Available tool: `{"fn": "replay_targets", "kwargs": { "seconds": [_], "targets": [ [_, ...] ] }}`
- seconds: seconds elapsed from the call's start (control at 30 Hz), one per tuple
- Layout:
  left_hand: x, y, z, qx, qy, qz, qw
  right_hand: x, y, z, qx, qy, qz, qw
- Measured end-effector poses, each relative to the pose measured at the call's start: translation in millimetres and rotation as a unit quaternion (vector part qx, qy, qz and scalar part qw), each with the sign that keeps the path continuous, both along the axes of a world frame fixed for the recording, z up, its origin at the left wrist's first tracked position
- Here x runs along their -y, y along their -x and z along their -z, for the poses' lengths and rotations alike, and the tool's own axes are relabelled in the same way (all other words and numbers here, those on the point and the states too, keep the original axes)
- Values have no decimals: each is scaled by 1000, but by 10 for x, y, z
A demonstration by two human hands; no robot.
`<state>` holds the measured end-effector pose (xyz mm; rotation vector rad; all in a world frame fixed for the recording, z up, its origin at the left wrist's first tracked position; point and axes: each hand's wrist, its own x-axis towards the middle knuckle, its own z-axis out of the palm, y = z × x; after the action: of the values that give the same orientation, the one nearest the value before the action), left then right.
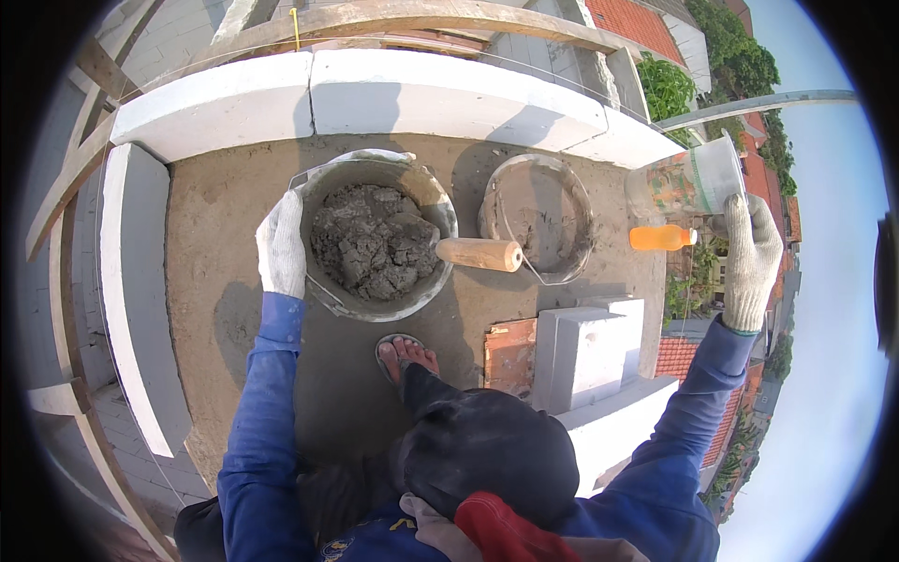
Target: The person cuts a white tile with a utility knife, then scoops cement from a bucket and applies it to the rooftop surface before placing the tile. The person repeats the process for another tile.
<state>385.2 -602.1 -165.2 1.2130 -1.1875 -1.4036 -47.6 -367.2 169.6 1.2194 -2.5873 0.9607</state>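
My gloved left hand [281,244] grips the left rim of a bucket [433,197] of lumpy wet grey mortar [361,239]. A tool with a wooden handle [478,254] lies in that bucket, its blade in the mortar and the handle over the right rim. My gloved right hand [749,258], at the right, holds a translucent plastic pail [674,178] tilted on its side by its rim. Just left of this hand is a bottle of orange liquid [660,238], lying horizontal in the picture. A second bucket [582,211] with grey residue and a wire handle sits between them.
White blocks form low walls [403,89] at the back and left [140,300], with timber beams [393,23] beyond. More blocks [576,361] and a reddish board [508,356] lie lower right. My sandalled foot [412,361] is on the grey floor [225,206]. Roofs and trees show right.
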Motion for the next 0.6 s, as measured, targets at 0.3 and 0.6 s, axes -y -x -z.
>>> {"fn": "replay_targets", "kwargs": {
  "seconds": [0.3,0.6],
  "targets": [
    [87,-139,283,81,60,-4,995,-339,1404,1664,-11,-166,116,979],
    [-61,-24,74,-14,38,-12,999,-633,1905,3373,65,-166,115,977]
  ]
}}
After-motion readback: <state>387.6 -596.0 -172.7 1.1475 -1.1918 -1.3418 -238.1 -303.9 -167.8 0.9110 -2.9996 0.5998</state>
